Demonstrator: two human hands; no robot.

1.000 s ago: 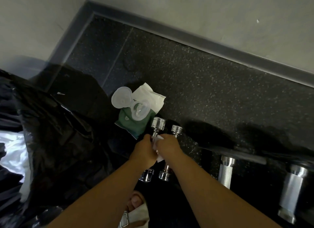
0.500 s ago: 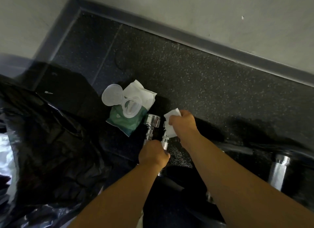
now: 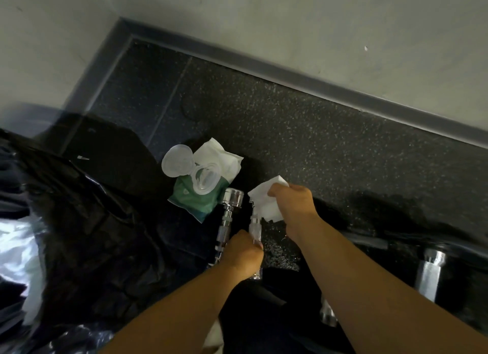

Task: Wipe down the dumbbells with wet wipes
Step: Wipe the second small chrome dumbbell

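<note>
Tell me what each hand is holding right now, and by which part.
The right hand grips a white wipe bunched over the far end of a small dumbbell. The left hand holds that dumbbell by its near end.

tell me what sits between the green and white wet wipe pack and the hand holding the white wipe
In the head view, the chrome dumbbell lies between the green and white wet wipe pack and the right hand gripping the white wipe.
</note>
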